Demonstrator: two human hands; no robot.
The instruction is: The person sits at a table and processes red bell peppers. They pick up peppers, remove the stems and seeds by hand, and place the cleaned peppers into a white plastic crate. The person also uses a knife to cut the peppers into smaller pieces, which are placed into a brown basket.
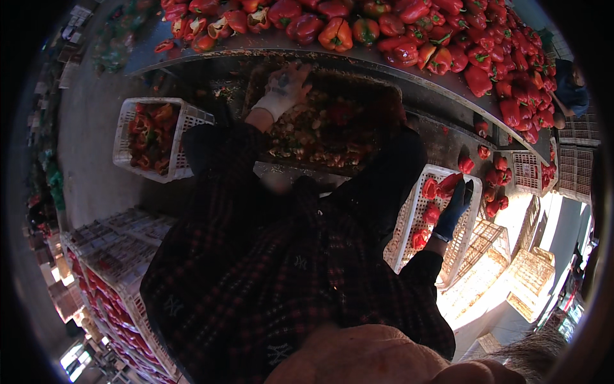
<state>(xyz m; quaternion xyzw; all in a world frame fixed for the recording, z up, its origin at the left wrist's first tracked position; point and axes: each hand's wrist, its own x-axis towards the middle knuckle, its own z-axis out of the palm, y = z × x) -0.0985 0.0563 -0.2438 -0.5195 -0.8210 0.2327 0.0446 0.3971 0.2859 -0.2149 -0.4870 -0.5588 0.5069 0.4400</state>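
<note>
My left hand (287, 91), in a pale, stained glove, is over the left part of a dark tray (399, 96) of pepper cores, seeds and scraps. Its fingers are in shadow, and whether they hold anything is unclear. To the right, my right hand (453, 209), in a dark blue glove, reaches into a white plastic crate (411, 206). Its fingers look extended and slightly apart, beside a red pepper piece (449, 185) at the crate's far end. More red peppers or pieces (431, 213) lie in this crate. Beyond the tray, whole and cut peppers (336, 34) cover a metal table (355, 54).
A white crate (122, 139) of pepper pieces stands at left, near stacked filled crates (129, 245). Loose peppers (499, 176) lie on the floor at right, near more crates (530, 271). The table's metal edge curves above the tray. Another person (573, 93) is at far right.
</note>
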